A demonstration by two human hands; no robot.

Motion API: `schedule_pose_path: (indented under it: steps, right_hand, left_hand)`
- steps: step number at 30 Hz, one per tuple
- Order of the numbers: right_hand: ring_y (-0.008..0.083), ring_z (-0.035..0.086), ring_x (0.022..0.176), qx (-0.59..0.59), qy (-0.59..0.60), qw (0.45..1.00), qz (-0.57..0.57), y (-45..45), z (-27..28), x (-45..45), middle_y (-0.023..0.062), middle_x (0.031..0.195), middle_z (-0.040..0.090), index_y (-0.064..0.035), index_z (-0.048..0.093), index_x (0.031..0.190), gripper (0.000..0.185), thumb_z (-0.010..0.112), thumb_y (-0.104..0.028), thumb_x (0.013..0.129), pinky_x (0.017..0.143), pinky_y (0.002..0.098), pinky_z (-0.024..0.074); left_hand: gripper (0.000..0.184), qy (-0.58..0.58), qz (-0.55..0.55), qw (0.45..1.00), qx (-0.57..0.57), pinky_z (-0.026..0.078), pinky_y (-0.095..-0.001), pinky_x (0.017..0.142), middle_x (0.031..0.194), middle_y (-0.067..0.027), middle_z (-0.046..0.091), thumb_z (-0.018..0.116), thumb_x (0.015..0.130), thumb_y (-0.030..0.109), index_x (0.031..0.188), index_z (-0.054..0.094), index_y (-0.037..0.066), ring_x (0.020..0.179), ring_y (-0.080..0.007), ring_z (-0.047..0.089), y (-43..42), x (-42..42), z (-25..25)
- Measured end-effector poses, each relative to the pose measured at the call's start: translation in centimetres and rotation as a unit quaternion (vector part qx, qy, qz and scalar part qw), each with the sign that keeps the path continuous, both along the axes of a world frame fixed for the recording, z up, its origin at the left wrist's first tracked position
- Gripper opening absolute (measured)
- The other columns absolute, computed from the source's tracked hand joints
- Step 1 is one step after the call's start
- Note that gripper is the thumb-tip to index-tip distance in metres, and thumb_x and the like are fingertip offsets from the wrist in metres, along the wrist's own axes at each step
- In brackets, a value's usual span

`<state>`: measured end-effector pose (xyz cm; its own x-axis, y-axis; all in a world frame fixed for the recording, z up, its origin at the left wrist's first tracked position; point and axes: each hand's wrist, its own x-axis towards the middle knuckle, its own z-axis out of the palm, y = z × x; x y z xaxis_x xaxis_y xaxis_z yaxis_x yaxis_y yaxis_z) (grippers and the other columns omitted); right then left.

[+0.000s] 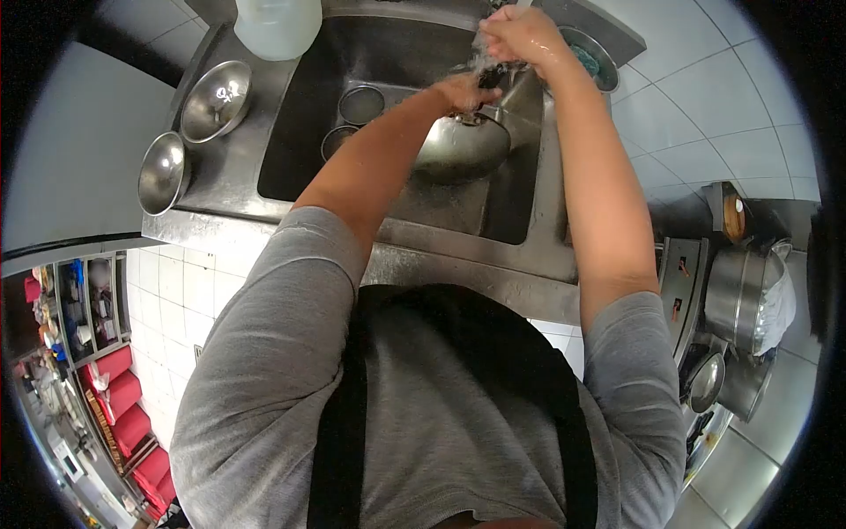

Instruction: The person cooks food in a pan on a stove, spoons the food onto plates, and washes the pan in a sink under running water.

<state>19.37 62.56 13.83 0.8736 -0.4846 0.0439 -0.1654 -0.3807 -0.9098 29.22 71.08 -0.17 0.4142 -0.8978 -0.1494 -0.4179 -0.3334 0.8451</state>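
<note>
A metal pan (460, 152) sits tilted in the dark sink (432, 212), its handle end pointing away from me. My left hand (460, 92) is closed at that end, around the dark handle as far as I can see; splashing water blurs its fingers. Above and to the right, my right hand (520, 37) has its fingers curled together in the running water (482, 57). Whether anything small is between them is hidden.
Two steel bowls (217, 101) (163, 174) stand on the left counter. Behind them is a translucent jug (278, 26). Round dark rings (361, 105) lie in the sink. A metal bowl with green scrubbing material (585, 58) sits at the back right; a large pot (733, 295) stands farther right.
</note>
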Motion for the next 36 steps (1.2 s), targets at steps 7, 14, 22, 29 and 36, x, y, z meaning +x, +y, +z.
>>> schedule_pose_path:
  steps: [7, 14, 22, 29, 36]
  right_hand:
    - [0.0292, 0.061, 0.087, 0.349, 0.019, 0.929, 0.118, -0.9, -7.4, 0.4, 0.02, 0.093, 0.061, 0.0086, 0.055, 0.101, 0.032, 0.055, -0.019, 0.085, 0.08, 0.0351, 0.0508]
    - [0.04, 0.047, 0.113, 0.545, -0.016, 0.838, 0.01, 2.2, -13.3, 1.8, 0.0304, 0.12, 0.046, 0.0168, 0.043, 0.115, 0.039, 0.039, -0.012, 0.09, 0.097, 0.0445, 0.0405]
    - [0.0348, 0.042, 0.117, 0.5, 0.005, 0.865, -0.044, 0.1, -13.6, 3.2, 0.023, 0.124, 0.046, 0.0103, 0.042, 0.12, 0.043, 0.033, -0.021, 0.091, 0.101, 0.0393, 0.0318]
    - [0.0232, 0.056, 0.092, 0.564, -0.076, 0.822, -0.019, 4.0, -18.6, 4.7, 0.0131, 0.101, 0.059, -0.0006, 0.057, 0.104, 0.028, 0.053, -0.02, 0.085, 0.078, 0.0335, 0.0456]
    - [0.0189, 0.06, 0.078, 0.195, 0.394, 0.86, 0.258, 2.8, -17.3, -2.6, 0.0099, 0.089, 0.061, -0.0023, 0.061, 0.093, 0.02, 0.055, -0.019, 0.085, 0.072, 0.027, 0.0495]
  left_hand:
    - [0.053, -0.025, 0.471, 0.826, -0.309, 0.041, -0.0344, 0.084, 0.104, -0.0202, 0.059, 0.074, 0.072, 0.022, 0.108, 0.049, -0.01, 0.089, -0.0278, 0.055, 4.7, -2.0, -1.4]
    - [0.033, 0.243, 0.436, 0.734, -0.46, 0.038, -0.03, 0.056, 0.063, -0.0061, 0.053, 0.069, 0.078, 0.027, 0.069, 0.049, 0.003, 0.055, -0.0142, 0.045, 12.1, 1.8, 1.4]
    - [0.041, 0.42, 0.416, 0.55, -0.59, 0.038, -0.0365, 0.065, 0.056, -0.0009, 0.032, 0.046, 0.09, 0.043, 0.065, 0.035, 0.012, 0.053, -0.0167, 0.032, 21.2, 3.1, 2.1]
    - [0.048, 0.536, 0.307, 0.448, -0.646, 0.04, -0.0362, 0.065, 0.05, 0.0012, 0.029, 0.05, 0.083, 0.053, 0.06, 0.034, 0.013, 0.048, -0.0164, 0.032, 21.4, 0.6, 0.4]
    - [0.046, 0.499, 0.265, 0.509, -0.65, 0.041, -0.0368, 0.065, 0.05, 0.0008, 0.032, 0.053, 0.081, 0.054, 0.061, 0.041, 0.013, 0.049, -0.0162, 0.034, 20.9, 0.9, 2.6]
